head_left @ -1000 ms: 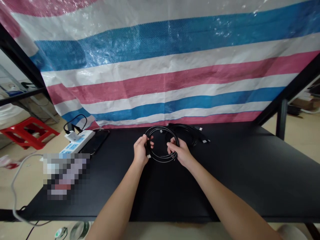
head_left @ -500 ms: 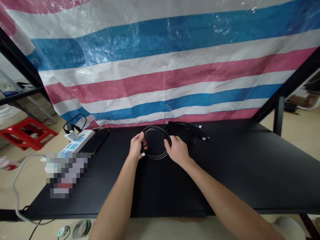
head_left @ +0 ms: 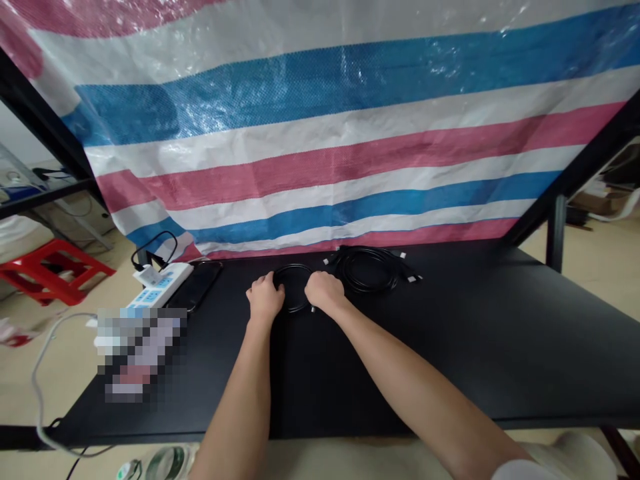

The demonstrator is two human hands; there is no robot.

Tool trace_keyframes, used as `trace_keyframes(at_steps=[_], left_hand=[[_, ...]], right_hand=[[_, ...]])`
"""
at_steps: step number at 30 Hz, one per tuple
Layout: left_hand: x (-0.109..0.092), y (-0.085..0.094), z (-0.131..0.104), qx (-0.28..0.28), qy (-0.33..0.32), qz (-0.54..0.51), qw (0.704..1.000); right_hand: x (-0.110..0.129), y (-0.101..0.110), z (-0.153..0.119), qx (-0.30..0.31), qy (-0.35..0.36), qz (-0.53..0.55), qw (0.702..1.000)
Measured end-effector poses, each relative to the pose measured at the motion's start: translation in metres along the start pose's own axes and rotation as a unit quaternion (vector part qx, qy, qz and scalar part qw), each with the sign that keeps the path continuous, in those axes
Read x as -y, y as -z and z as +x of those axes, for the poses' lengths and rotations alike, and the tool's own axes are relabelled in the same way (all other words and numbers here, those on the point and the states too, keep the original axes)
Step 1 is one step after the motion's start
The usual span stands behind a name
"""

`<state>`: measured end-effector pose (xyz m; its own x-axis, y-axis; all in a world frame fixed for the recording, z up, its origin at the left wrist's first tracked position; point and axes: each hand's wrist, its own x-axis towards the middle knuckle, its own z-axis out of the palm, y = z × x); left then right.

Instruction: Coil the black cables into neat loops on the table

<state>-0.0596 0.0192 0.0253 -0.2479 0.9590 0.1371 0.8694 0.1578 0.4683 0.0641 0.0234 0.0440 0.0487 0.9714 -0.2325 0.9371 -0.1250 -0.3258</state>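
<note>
The left hand (head_left: 265, 295), loosely curled, holds a black cable coil (head_left: 294, 267); the right hand (head_left: 325, 291), fisted, grips its other side. Another coil (head_left: 373, 289) lies just right of that fist.

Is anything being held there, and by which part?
Yes, a round coil of thin black cable: the left hand appears to grip its left side, the right hand its right side. The exact finger hold is hidden.
</note>
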Motion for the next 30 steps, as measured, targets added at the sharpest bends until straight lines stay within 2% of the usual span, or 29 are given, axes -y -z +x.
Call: trace_keyframes(at_steps=[2, 4, 7, 10, 12, 15, 20, 23, 26, 30], left_hand=[[-0.002, 0.001, -0.003, -0.026, -0.021, 0.026, 0.999], [-0.003, 0.001, -0.005, -0.033, -0.071, -0.002, 0.997], [-0.001, -0.001, -0.004, 0.057, -0.156, -0.104, 0.981], [0.001, -0.003, -0.002, 0.145, -0.193, -0.166, 0.956], [0.002, -0.005, -0.001, 0.165, -0.215, -0.154, 0.950], [0.002, -0.006, 0.000, 0.167, -0.240, -0.105, 0.951], [-0.001, -0.005, -0.004, 0.134, -0.220, -0.042, 0.965], [-0.002, -0.005, -0.006, 0.158, -0.225, -0.042, 0.960], [-0.002, -0.007, -0.005, 0.167, -0.234, -0.030, 0.957], [-0.003, -0.014, -0.005, 0.149, -0.236, -0.003, 0.960]], right_hand=[[0.002, 0.000, 0.005, -0.002, -0.001, 0.000, 1.000], [0.002, 0.000, 0.011, -0.005, 0.001, -0.002, 1.000], [-0.001, 0.000, 0.017, -0.022, 0.002, -0.008, 1.000], [-0.006, -0.001, 0.020, -0.060, 0.000, -0.005, 0.998], [-0.010, 0.000, 0.019, -0.085, 0.006, 0.001, 0.996], [-0.019, 0.003, 0.014, -0.119, 0.019, 0.008, 0.993], [-0.057, 0.015, 0.006, -0.196, 0.029, 0.025, 0.980], [-0.092, 0.018, 0.007, -0.263, 0.036, 0.045, 0.963], [-0.124, 0.018, 0.009, -0.344, 0.040, 0.089, 0.934], [-0.150, 0.022, 0.008, -0.391, -0.042, 0.145, 0.908]])
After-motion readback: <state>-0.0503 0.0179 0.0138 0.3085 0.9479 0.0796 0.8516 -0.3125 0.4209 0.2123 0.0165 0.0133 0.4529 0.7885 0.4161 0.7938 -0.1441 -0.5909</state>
